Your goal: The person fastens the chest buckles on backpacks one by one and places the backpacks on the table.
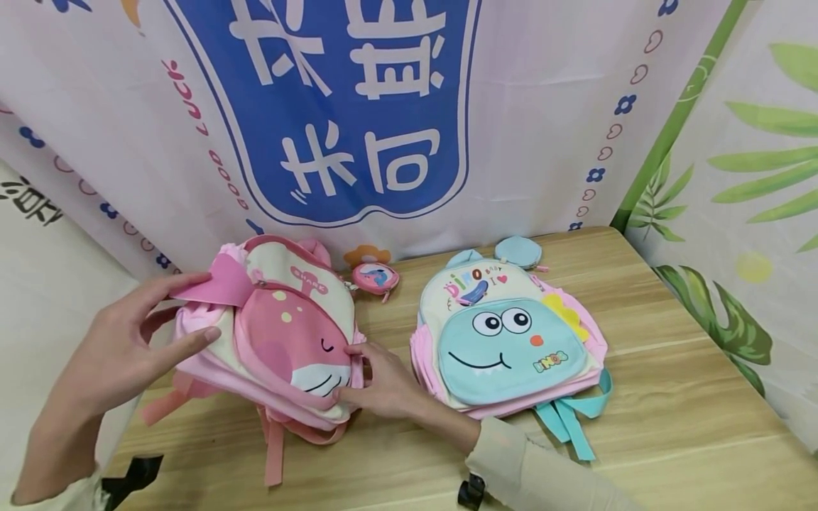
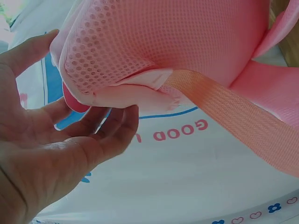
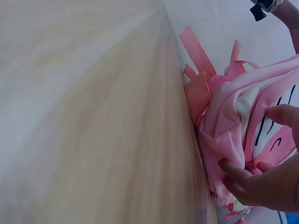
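Because the pink-and-cream cloth backpack with a smiling whale-like face looks plump and padded, we judge it light and soft — likelier to dent under a squeeze than to crack — though we cannot see whether anything is inside. It sits on the left part of the wood-grain table, apart from the pale-blue-and-cream dinosaur-faced backpack. Our left hand bends its fingers round one side, thumb parted from them, by the bright pink fabric fin; our right hand pinches the opposite side near the smile, thumb on the front. We expect the cloth and the pink honeycomb mesh to resist slipping, so both flanks seem sound holds; the fin and the flat salmon webbing strap look poorer, apt to twist.
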A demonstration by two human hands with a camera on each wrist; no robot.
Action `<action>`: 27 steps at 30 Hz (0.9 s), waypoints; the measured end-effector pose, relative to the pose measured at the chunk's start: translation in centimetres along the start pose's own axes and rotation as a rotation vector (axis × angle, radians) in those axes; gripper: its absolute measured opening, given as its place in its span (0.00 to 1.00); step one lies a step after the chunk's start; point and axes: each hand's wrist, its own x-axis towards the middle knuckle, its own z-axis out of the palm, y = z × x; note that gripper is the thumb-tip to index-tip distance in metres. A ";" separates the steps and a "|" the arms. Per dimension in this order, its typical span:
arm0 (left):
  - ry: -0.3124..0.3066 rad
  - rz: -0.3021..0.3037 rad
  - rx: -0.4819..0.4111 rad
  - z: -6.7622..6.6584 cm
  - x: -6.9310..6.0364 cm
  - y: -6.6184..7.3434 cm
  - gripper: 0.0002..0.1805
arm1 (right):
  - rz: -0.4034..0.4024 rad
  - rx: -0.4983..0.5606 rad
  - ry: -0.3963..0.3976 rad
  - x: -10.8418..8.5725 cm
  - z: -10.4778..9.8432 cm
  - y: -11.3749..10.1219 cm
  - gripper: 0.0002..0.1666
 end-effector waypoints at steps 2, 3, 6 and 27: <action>0.002 0.010 -0.009 0.0 0.1 0.3 0.42 | 0.001 -0.002 -0.002 0.0 0.0 0.0 0.44; 0.004 0.015 -0.014 0.0 0.1 0.4 0.42 | -0.002 0.001 -0.004 0.0 0.0 0.0 0.44; 0.014 0.032 -0.032 0.0 0.2 0.8 0.42 | -0.005 0.004 -0.009 0.0 0.1 -0.1 0.44; 0.062 0.159 0.040 1.4 1.4 4.0 0.45 | 0.001 0.174 -0.103 0.2 1.0 0.3 0.42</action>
